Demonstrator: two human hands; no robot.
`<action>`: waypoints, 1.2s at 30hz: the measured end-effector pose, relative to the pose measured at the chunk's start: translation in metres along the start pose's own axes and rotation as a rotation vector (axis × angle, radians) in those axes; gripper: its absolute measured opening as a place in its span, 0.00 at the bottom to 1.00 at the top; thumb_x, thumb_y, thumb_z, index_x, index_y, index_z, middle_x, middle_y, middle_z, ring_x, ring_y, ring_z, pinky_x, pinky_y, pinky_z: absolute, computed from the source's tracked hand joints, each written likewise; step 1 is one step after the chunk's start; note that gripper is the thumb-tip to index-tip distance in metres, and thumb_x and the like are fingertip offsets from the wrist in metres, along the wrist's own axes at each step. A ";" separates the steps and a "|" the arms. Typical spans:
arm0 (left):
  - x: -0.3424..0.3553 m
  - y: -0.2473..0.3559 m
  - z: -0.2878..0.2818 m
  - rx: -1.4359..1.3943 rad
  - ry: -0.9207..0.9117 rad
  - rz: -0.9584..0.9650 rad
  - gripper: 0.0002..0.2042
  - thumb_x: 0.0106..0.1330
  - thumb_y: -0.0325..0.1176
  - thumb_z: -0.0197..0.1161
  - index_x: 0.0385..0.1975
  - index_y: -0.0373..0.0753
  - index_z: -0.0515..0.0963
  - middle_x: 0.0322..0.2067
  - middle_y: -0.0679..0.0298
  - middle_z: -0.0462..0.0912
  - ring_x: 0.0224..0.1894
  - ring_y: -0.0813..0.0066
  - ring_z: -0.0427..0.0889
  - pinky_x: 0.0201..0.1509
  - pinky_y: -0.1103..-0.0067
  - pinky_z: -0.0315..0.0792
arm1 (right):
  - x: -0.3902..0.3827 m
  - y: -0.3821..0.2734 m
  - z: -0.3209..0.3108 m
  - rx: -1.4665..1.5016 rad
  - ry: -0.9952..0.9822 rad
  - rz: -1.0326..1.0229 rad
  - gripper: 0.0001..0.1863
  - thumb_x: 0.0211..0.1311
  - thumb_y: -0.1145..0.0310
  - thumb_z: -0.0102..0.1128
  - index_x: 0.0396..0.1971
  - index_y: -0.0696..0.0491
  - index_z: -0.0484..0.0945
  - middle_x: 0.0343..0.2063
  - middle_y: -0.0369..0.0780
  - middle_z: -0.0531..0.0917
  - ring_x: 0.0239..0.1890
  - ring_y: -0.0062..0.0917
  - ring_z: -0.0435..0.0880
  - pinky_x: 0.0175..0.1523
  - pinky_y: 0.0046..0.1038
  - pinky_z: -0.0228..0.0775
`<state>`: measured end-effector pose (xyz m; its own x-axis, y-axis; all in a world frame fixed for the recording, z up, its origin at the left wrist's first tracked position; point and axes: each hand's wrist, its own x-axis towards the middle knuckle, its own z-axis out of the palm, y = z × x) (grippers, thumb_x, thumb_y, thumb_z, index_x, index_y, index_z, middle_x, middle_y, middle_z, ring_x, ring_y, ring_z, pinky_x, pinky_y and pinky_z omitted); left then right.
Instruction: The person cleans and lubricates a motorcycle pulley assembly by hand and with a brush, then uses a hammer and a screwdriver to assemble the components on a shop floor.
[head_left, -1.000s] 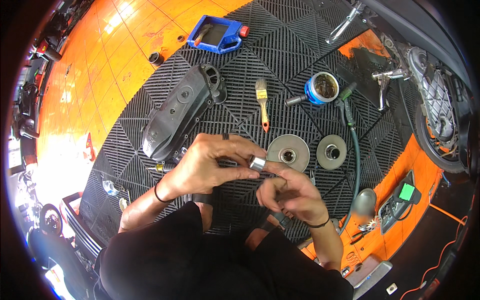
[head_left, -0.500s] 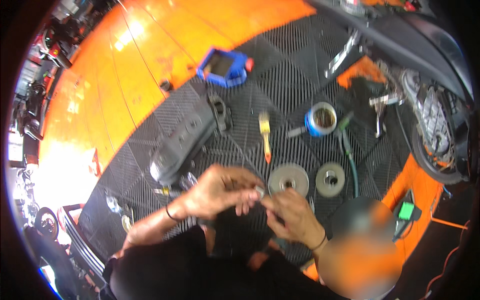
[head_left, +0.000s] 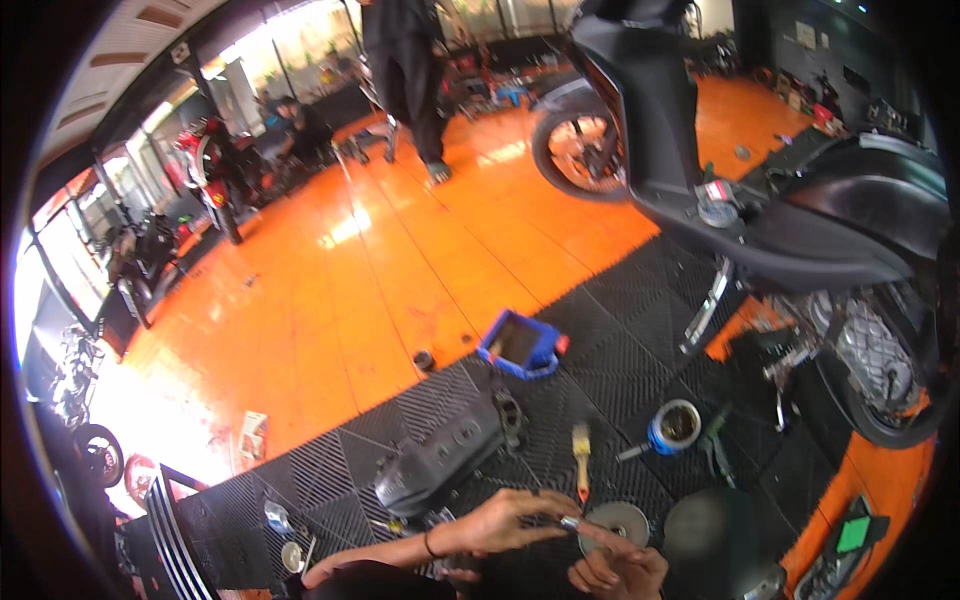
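Observation:
My left hand (head_left: 505,522) is closed, pinching a small light-coloured metallic piece (head_left: 570,521) between its thumb and fingers; the piece is too small to name. Opposite it, my right hand (head_left: 622,562) stretches its index finger toward the piece, its other fingers loosely bent. Whether that fingertip touches the piece I cannot tell. Just behind my hands lies a round grey metal disc (head_left: 628,518), partly covered by my right hand. A paintbrush (head_left: 582,462) with an orange-tipped handle lies beyond the disc. Left of the brush rests a long dark engine cover (head_left: 445,455).
A blue-sided can (head_left: 677,427) and a blue tray (head_left: 520,343) stand on the black ribbed mat (head_left: 610,330). The dark scooter (head_left: 700,215) stands at the right. Across the orange floor (head_left: 400,250), a person stands (head_left: 405,85) and another crouches near a red motorcycle (head_left: 207,165).
The view has tilted up, bringing the far floor, people and whole scooter in, with my hands lower in the picture. My right index finger has straightened; my left hand keeps the small piece.

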<state>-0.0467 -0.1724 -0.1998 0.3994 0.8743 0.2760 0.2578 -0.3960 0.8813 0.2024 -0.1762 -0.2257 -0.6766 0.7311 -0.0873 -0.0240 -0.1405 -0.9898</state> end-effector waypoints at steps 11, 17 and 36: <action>0.014 0.027 -0.018 -0.411 -0.127 -0.623 0.16 0.74 0.32 0.63 0.57 0.31 0.77 0.43 0.57 0.87 0.41 0.74 0.87 0.45 0.78 0.83 | -0.007 0.007 -0.002 -0.490 -0.015 -0.237 0.37 0.64 0.69 0.63 0.74 0.45 0.62 0.31 0.40 0.83 0.33 0.33 0.83 0.45 0.37 0.75; -0.005 -0.004 -0.007 -0.459 0.173 -0.519 0.17 0.74 0.38 0.64 0.51 0.29 0.77 0.31 0.60 0.83 0.29 0.78 0.81 0.32 0.81 0.75 | -0.005 0.036 0.008 -0.547 0.193 -0.505 0.36 0.66 0.68 0.60 0.74 0.40 0.63 0.42 0.43 0.84 0.42 0.38 0.84 0.54 0.42 0.75; 0.016 -0.010 -0.001 -0.533 0.241 -0.539 0.23 0.66 0.21 0.65 0.60 0.33 0.70 0.50 0.51 0.84 0.44 0.71 0.84 0.51 0.75 0.79 | -0.351 0.283 0.052 -0.807 1.522 1.267 0.54 0.50 0.78 0.70 0.75 0.62 0.45 0.71 0.53 0.59 0.67 0.42 0.61 0.70 0.40 0.54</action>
<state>-0.0437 -0.1538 -0.2038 0.1227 0.9680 -0.2188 -0.1188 0.2333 0.9651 0.3948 -0.5078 -0.4690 0.9080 0.3855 -0.1642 0.3691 -0.9213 -0.1221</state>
